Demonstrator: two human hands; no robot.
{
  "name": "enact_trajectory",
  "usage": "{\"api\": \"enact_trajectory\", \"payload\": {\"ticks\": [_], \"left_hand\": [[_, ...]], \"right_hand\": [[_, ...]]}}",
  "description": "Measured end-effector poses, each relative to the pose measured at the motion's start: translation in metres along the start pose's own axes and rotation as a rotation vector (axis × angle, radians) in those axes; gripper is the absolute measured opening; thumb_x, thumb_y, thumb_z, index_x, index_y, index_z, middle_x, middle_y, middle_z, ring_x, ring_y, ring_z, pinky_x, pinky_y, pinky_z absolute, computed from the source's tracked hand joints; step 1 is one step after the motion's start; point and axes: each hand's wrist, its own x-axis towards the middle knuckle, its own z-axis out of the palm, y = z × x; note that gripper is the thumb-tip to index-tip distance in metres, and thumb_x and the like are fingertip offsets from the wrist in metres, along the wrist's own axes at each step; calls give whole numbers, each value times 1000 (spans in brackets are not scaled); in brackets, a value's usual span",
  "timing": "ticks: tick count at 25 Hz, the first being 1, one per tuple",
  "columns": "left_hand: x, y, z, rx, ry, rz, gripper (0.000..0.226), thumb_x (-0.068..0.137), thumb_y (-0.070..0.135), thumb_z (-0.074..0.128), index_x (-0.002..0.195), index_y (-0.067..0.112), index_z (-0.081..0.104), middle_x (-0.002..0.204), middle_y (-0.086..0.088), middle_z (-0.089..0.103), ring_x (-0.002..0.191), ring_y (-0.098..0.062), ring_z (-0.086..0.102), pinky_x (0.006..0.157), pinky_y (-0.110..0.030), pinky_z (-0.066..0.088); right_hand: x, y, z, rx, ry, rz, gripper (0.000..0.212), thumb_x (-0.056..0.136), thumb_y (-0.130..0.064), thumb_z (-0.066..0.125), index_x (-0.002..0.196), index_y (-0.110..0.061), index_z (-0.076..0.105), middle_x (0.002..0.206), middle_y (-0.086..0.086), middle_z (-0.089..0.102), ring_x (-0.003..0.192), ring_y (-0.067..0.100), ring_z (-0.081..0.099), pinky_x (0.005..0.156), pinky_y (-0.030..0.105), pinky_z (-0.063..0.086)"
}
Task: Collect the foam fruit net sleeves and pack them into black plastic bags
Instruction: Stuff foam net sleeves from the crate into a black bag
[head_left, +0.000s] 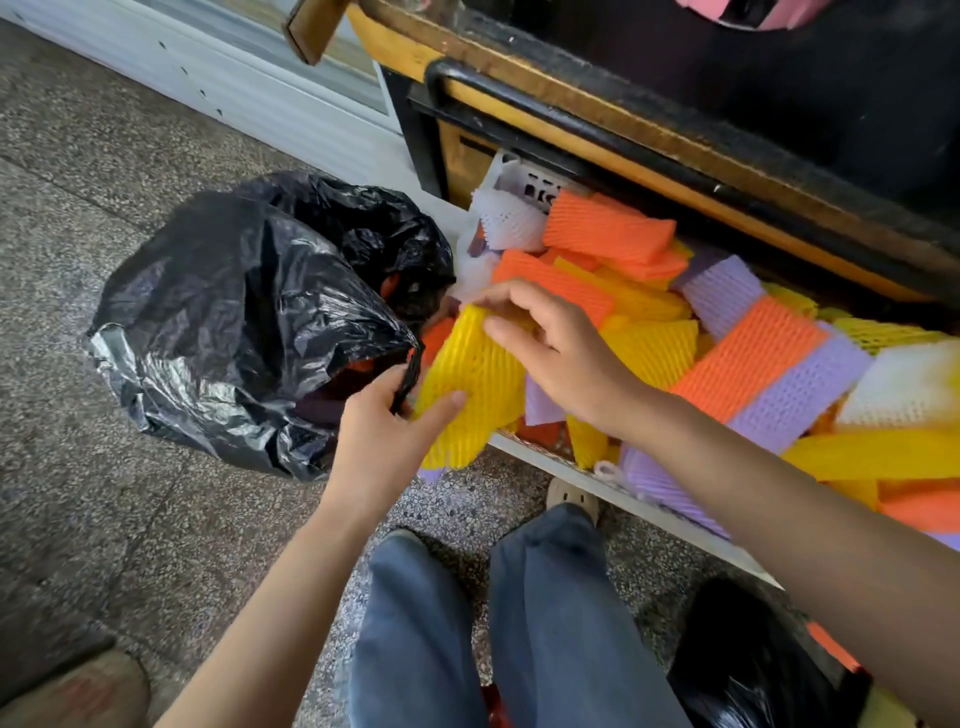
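Left hand (382, 421) grips black bag (234, 312) rim, thumb on yellow sleeve (467, 384); right hand (550, 353) prob. pinches its top. Risk: rim sags, sleeve snags & drops to floor (104, 519).

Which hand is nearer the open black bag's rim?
Left. The left hand grips the bag rim; the right hand is apart to its right, pinching a yellow sleeve.

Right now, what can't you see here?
Head view only.
Inside the black bag: crumpled plastic hides how full it is.
Under the sleeve pile: top sleeves cover the lower ones.
The second black bag: cut off by the bottom edge.
The left hand: fingertips behind the bag rim it grips.
The yellow sleeve: partly covered by the right hand pinching it.
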Motion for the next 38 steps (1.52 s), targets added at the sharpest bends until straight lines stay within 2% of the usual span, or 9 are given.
{"api": "enact_trajectory", "payload": {"ticks": [4,10,20,25,27,29,32,35,38], "left_hand": [[1,-5,2,-74,94,-41,15,85,22,69,85,9,63,79,-8,68,68,-15,56,66,-41,49],[-1,-9,9,-17,167,-51,13,91,22,61,82,27,53,79,8,63,68,-7,57,67,-30,48],[-6,-14,28,-25,210,-89,13,95,20,54,84,28,53,84,5,62,73,-7,58,66,-29,47],[-11,-16,37,-155,190,-155,12,96,31,53,103,23,59,104,2,66,94,-12,63,82,-34,49],[-14,-11,38,-288,165,-224,55,90,49,54,131,14,50,135,2,53,123,-16,51,104,-40,40],[-16,-10,40,-389,129,-251,76,81,59,59,137,11,44,140,0,49,128,-16,47,109,-42,36],[-18,-9,42,-278,102,-196,33,81,29,72,109,15,60,105,-2,69,97,-16,67,86,-37,54],[-17,-14,40,-191,134,-172,23,82,21,71,101,20,58,98,1,69,90,-16,67,80,-37,55],[-17,-15,38,-180,143,-166,19,84,24,70,92,29,54,97,3,67,86,-12,65,80,-36,54]], "right_hand": [[12,54,-31,-396,258,-6,31,92,-13,53,122,-4,53,118,11,58,114,25,52,98,28,35],[19,122,-45,-1096,-89,297,69,84,-30,65,139,-6,32,134,17,44,124,32,40,97,42,31],[-8,60,-55,-699,406,12,37,83,-22,65,112,-2,56,106,17,61,97,36,55,82,35,36],[-27,27,-24,45,112,242,20,89,-19,62,109,-16,58,99,1,67,86,12,63,78,26,50],[-35,33,-2,149,-25,287,18,90,-18,60,107,-10,61,103,7,68,92,17,65,85,35,52],[-41,41,14,137,-68,308,28,90,-23,61,106,0,63,106,15,67,97,27,64,89,45,50],[-47,47,17,11,-117,255,33,91,-27,59,110,1,61,108,17,62,102,28,60,88,39,48],[-56,65,-4,-400,-11,160,54,88,-33,62,131,-3,46,130,16,49,123,28,44,102,36,36],[-73,104,-37,-887,112,335,86,78,-39,72,141,1,30,142,23,35,133,38,31,109,47,28]]}}
